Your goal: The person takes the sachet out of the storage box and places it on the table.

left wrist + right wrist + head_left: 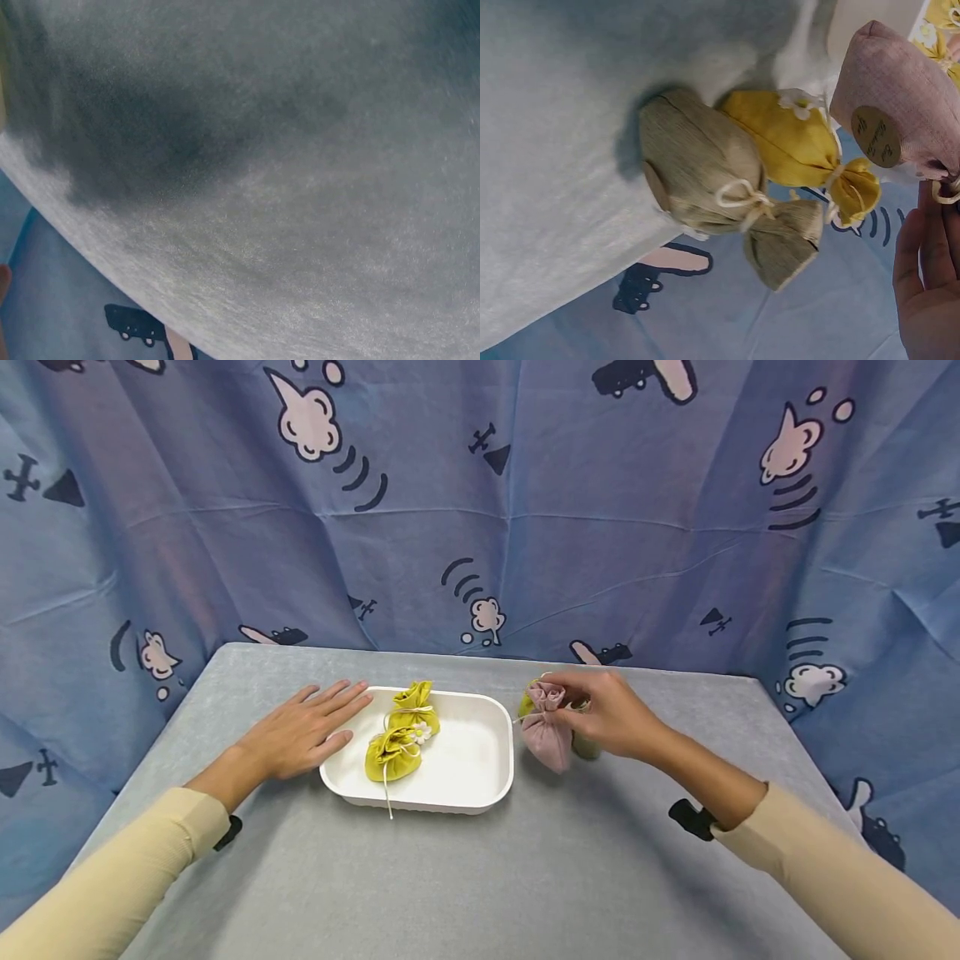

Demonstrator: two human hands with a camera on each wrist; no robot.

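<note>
A pink drawstring pouch (549,742) hangs from my right hand (611,714), whose fingers pinch its gathered neck. In the right wrist view the pink pouch (900,105) carries a round brown label. Beyond it on the table lie an olive-green pouch (697,157) and a yellow pouch (780,139), both mostly hidden by the hand in the head view. My left hand (307,735) lies with fingers extended at the left rim of a white tray (468,760). Inside the tray are two yellow-green pouches (393,753), with a white flower between them. The left wrist view does not show the hand's fingers clearly.
A grey cloth-covered table (480,885) carries everything. Behind it hangs a blue patterned curtain (420,552), close along the table's back edge. The tray's right wall stands just left of the pink pouch.
</note>
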